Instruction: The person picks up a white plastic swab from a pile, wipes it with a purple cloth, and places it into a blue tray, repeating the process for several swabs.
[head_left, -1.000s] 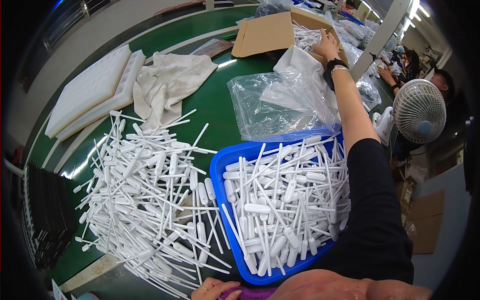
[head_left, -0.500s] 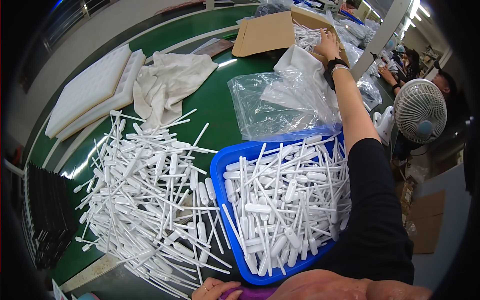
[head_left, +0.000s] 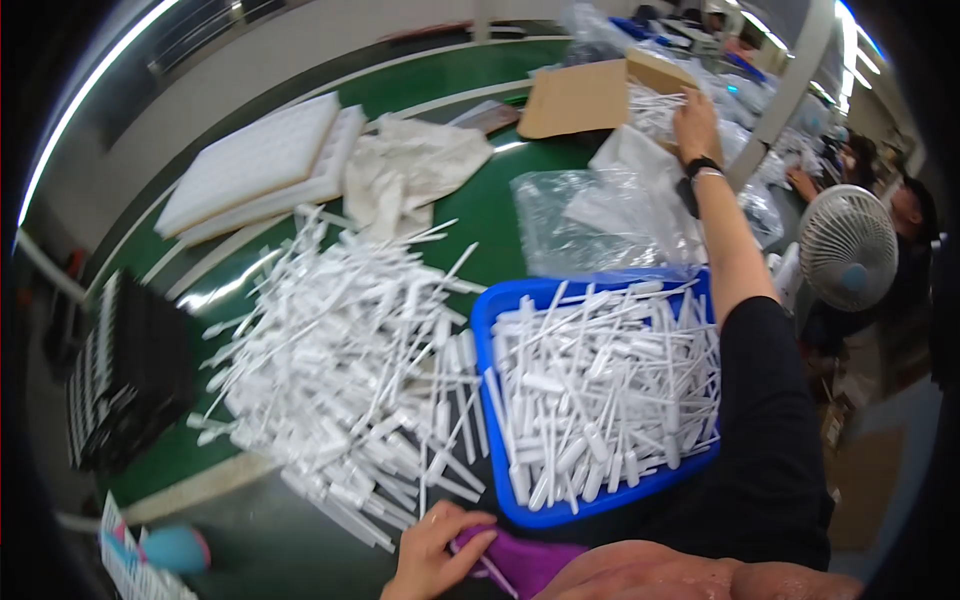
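Observation:
At the lower edge, my left hand is closed, its thumb and fingers pinching a purple cloth with a thin light cord on it. My right arm stretches far forward, a dark band at the wrist. My right hand is at the open cardboard box, over white plastic droppers inside; its fingertips are blurred and partly hidden. A blue tray full of white plastic droppers stands before me. Left of it, a large loose heap of the same droppers covers the green table.
Clear plastic bags and a white cloth lie behind the tray and heap. White foam-like slabs sit far left, black stacked trays nearer. A fan and a post stand right, with other people beyond.
The view has shifted, so the table's things appear farther right. My left hand and more of the purple cloth have come up into view. My right hand stays at the box, its fingers more bent.

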